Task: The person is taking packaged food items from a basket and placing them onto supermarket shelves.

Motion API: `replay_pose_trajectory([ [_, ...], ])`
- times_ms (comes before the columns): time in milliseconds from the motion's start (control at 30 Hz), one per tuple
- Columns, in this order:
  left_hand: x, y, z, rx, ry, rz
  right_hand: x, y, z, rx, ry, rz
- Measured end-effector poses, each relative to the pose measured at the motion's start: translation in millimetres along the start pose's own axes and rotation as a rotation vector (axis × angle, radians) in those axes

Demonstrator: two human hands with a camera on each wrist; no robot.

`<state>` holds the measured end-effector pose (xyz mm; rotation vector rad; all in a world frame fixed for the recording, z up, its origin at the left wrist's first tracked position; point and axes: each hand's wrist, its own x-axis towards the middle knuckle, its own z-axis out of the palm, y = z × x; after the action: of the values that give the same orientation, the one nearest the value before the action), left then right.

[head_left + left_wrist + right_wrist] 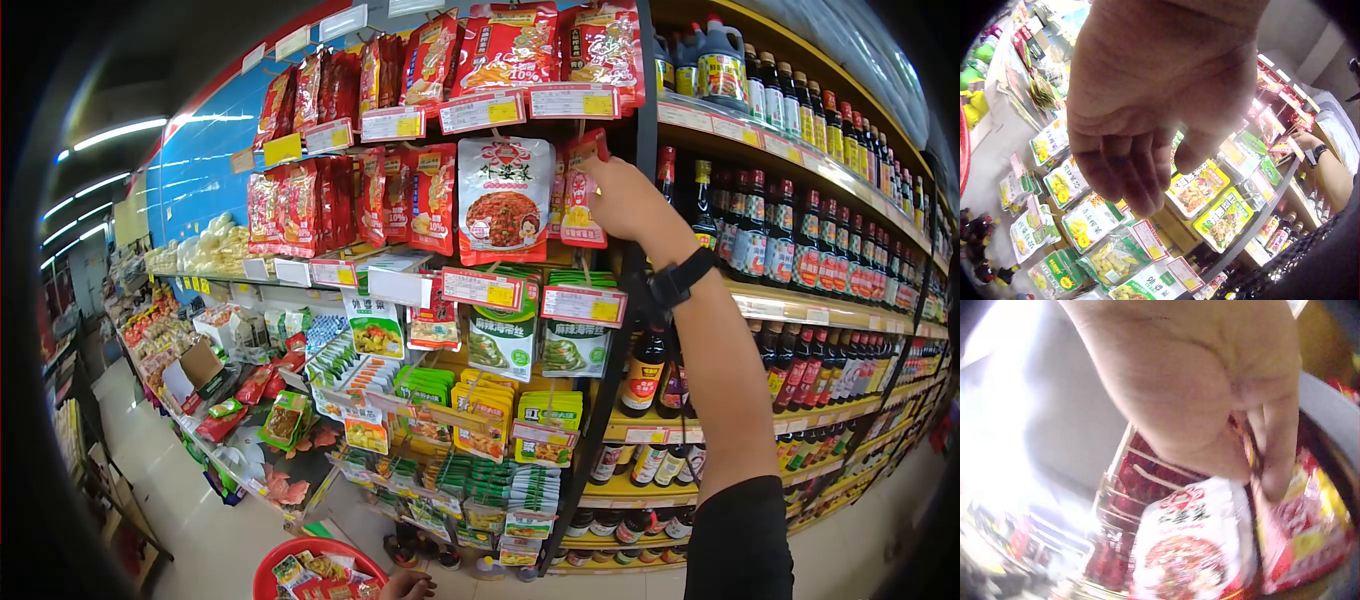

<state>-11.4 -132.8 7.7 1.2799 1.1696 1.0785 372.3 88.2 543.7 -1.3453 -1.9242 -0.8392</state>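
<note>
My right hand (628, 200) is raised to the end of the second hanging row. Its thumb and fingers pinch the top of a red and yellow food packet (580, 208). In the right wrist view the packet (1307, 528) hangs below the fingertips, its upper edge partly hidden by the hand. Close beside it hangs a white and red pouch (506, 195) with a picture of a bowl of food. Low at the bottom of the head view, my left hand (408, 585) is beside a red basket (300, 546) holding several packets. The left wrist view shows this hand (1160, 94) with loosely bent fingers and nothing in them.
More red packets (505, 45) hang above on hooks with price tags. Green and yellow packets (485, 415) hang in rows below. A dark shelf post (645, 90) divides these from shelves of sauce bottles (800, 245) on the right. Loose goods lie on a display (225, 385) at left.
</note>
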Motion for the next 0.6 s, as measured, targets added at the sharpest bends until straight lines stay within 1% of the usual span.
replay_pose_trajectory([
  [67, 1.6, -5.6, 1.9, 0.003, -0.004, 0.026, 6.1, 5.1, -9.1, -0.027, -0.139, 0.003],
  [167, 3.5, -11.8, 4.0, -0.002, 0.007, 0.033, 14.4, 15.2, -2.7, 0.053, -0.16, 0.022],
  [200, 4.1, -12.7, 5.2, -0.003, 0.009, 0.039, 16.6, 16.0, 1.1, 0.013, -0.131, -0.022],
  [300, 6.3, -15.2, 2.9, 0.005, 0.015, 0.048, 28.8, 4.8, -0.7, 0.037, -0.317, 0.133],
  [333, 7.8, -18.9, 1.5, 0.007, 0.016, 0.044, 36.0, 16.3, 14.2, 0.063, -0.306, 0.117],
  [433, 9.3, -19.4, 0.3, 0.024, 0.032, 0.03, 44.5, 15.4, 23.7, 0.034, -0.269, 0.178],
  [600, 3.2, -20.3, 0.4, 0.059, 0.057, 0.011, 59.5, 32.9, 52.0, -0.132, -0.261, 0.067],
])
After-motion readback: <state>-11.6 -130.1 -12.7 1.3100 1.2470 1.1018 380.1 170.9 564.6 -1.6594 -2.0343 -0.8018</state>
